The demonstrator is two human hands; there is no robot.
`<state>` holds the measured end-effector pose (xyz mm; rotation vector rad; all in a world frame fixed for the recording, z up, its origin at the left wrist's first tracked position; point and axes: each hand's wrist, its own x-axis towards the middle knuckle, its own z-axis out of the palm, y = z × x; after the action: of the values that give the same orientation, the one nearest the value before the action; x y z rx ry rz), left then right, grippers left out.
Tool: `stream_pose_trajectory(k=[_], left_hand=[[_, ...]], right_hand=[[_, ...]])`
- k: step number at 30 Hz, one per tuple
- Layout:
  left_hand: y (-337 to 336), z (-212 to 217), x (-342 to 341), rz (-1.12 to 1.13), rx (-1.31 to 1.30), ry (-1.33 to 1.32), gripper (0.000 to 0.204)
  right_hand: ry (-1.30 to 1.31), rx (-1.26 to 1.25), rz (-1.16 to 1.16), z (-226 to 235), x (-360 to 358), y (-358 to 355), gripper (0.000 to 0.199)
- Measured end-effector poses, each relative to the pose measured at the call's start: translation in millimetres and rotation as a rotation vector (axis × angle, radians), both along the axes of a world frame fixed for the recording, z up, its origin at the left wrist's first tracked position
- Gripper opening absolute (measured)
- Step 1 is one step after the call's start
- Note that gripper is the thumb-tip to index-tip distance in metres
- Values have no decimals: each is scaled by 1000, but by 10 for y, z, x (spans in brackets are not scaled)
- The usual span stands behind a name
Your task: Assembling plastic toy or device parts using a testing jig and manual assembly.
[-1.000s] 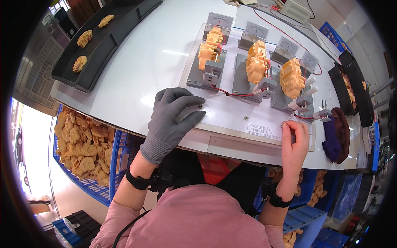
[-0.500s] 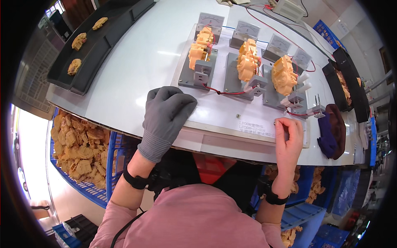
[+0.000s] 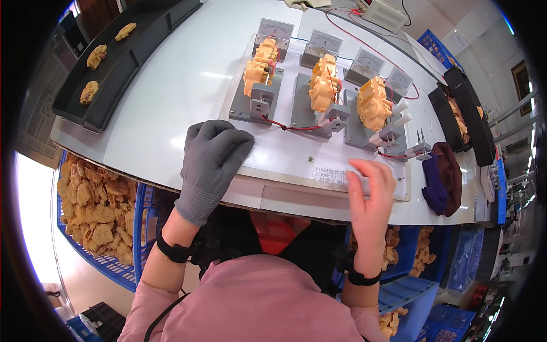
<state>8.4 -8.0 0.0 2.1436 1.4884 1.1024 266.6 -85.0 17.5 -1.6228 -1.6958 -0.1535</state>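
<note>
My left hand [image 3: 213, 154], in a grey knit glove, rests at the near left edge of the white board [image 3: 268, 154]. Its fingers are curled together, and whatever may lie inside them is hidden. Bare, my right hand [image 3: 373, 196] hovers by the board's near right part, thumb and forefinger apart, holding nothing. Three orange plastic gearbox-like parts sit upright on grey test fixtures: the left part [image 3: 259, 68], the middle part [image 3: 325, 85] and the right part [image 3: 373, 105]. Red and black wires [image 3: 293, 127] link the fixtures. Neither hand touches the parts.
Analog meters, including the left one [image 3: 274, 35], line the board's back. A black tray [image 3: 122, 71] with three orange pieces is at far left. Dark cloths [image 3: 447, 179] lie at right near a black bin [image 3: 450, 114]. Blue crates [image 3: 139, 228] of orange parts stand below the table.
The whole view has shifted, so the table appears further left. My right hand has moved slightly left along the board, and its thumb and fingers have spread. My left hand keeps its pose.
</note>
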Motion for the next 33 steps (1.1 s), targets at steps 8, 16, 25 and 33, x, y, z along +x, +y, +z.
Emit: stream_pose_trajectory(k=[8, 16, 25, 33], left_hand=[[-6, 34, 10, 4, -25, 26, 11], [-17, 72, 29, 13, -53, 19, 12], [0, 32, 40, 16, -4, 3, 10], [-18, 85, 5, 15, -79, 18, 12]], right_hand=[[-33, -46, 225, -113, -276, 348, 11], [31, -83, 203, -152, -269, 375, 10], [67, -85, 218, -136, -258, 357, 11], [62, -63, 220, -149, -288, 386, 10]])
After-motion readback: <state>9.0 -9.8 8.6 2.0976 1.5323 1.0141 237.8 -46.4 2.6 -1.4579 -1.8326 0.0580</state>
